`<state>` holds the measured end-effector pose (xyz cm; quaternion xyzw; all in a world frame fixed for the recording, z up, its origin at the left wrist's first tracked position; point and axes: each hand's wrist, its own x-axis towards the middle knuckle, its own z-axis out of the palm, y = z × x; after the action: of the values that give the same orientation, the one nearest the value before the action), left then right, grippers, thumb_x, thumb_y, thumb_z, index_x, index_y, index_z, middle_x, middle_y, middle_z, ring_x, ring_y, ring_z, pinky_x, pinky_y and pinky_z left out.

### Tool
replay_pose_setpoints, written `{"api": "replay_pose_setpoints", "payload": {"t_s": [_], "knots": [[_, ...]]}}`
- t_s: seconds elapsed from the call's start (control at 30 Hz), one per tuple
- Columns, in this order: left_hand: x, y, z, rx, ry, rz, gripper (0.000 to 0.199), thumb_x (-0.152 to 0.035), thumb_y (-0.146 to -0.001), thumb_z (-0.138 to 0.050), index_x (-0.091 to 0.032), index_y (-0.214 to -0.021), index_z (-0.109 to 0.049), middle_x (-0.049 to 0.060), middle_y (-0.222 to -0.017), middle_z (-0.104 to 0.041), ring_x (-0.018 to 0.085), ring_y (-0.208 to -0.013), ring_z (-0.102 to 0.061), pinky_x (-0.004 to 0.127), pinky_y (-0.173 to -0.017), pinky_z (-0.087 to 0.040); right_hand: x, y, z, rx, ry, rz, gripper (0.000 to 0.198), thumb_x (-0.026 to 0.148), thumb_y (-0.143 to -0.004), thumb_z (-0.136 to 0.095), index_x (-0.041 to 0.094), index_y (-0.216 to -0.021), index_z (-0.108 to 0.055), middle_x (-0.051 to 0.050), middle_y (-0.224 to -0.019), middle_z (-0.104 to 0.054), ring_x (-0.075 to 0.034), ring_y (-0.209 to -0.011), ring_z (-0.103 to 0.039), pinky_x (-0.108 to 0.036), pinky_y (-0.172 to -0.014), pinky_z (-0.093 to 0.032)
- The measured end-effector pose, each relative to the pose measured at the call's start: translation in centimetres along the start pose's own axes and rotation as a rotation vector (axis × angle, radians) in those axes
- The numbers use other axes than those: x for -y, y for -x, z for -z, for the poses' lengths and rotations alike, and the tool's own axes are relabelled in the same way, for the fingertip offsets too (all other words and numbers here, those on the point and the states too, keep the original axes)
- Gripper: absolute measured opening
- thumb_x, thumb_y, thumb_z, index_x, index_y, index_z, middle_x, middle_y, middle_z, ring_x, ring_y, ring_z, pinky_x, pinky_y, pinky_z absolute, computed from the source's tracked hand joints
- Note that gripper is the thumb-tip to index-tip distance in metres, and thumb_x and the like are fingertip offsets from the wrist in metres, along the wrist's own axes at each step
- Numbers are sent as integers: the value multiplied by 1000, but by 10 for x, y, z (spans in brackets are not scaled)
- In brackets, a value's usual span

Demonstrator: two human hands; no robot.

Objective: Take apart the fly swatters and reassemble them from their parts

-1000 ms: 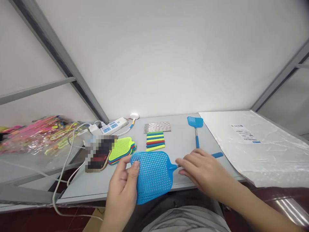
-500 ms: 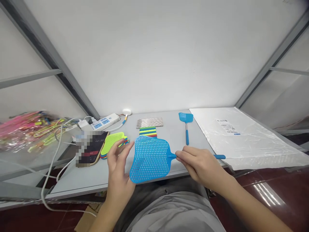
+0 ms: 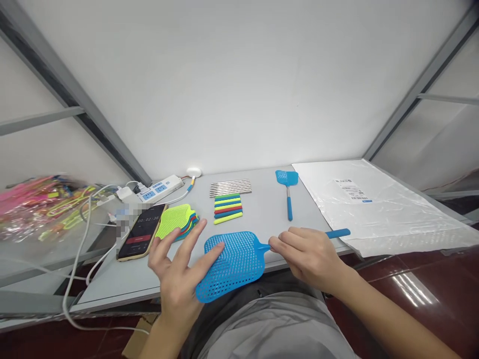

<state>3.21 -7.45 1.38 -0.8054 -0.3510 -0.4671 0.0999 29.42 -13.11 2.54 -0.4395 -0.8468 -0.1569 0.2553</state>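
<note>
A blue fly swatter (image 3: 232, 264) is held level over the table's front edge, its perforated head toward the left. My right hand (image 3: 307, 253) is closed around its shaft near the neck, and the blue handle end sticks out past my knuckles. At the head's left edge, my left hand (image 3: 183, 279) has its fingers stretched and spread, with the thumb lying across the mesh. Beyond my left fingers lies a stack of swatter heads (image 3: 177, 222), yellow-green on top. Another blue swatter (image 3: 289, 194) lies flat farther back.
Metal rods (image 3: 230, 187) lie in a row behind several coloured handle tubes (image 3: 228, 208). On the left are a phone (image 3: 140, 234), a power strip (image 3: 161, 188) with cables, and bagged colourful items (image 3: 48, 207). A white plastic package (image 3: 381, 204) covers the right side.
The swatter's head has tilted flatter and dropped slightly. My left thumb has come over the mesh and the left fingers have spread wider. My right hand keeps its grip.
</note>
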Motion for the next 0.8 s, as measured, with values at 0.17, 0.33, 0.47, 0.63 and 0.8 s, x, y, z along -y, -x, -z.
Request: {"api": "replay_pose_setpoints", "payload": {"t_s": [0.17,0.33,0.47,0.63,0.8], "knots": [[0,2,-5,190,384,255,18,-26,-88,-58,-26,-79,-73,4,-105,-73,26,-102,-63,52,-106,-33,-6,4,-7,-96,124,43,15,11,-89,-54,15,-102,-62,0,-70,-59,-14,-63,-42,-33,-55,-23],[-10,-1,-19,359,1034,1205,37,-51,-82,-63,-17,-94,-72,7,-80,-74,23,-70,-68,35,-67,-55,-24,10,-12,-220,191,117,32,9,-86,-61,14,-117,-61,-5,-91,-71,-18,-82,-56,-33,-67,-36],[-10,-6,-24,224,1212,1468,50,-50,-73,-74,-13,-106,-70,9,-84,-75,24,-73,-70,33,-67,-56,-40,14,-10,-325,219,-20,35,3,-83,-62,18,-114,-60,-5,-88,-70,-19,-83,-59,-34,-72,-40],[-8,-3,-24,184,1225,1427,45,-47,-74,-74,-15,-105,-70,7,-88,-76,24,-79,-71,32,-70,-56,-30,5,-11,-130,-51,-264,22,13,-94,-50,20,-114,-54,-3,-79,-61,-14,-64,-56,-25,-56,-39],[-9,-1,-18,220,1269,1365,43,-48,-78,-70,-14,-105,-71,8,-89,-75,23,-81,-70,32,-72,-55,-7,-16,-14,155,-287,-199,23,23,-97,-46,23,-119,-53,-2,-87,-59,-12,-60,-55,-25,-56,-40]]}}
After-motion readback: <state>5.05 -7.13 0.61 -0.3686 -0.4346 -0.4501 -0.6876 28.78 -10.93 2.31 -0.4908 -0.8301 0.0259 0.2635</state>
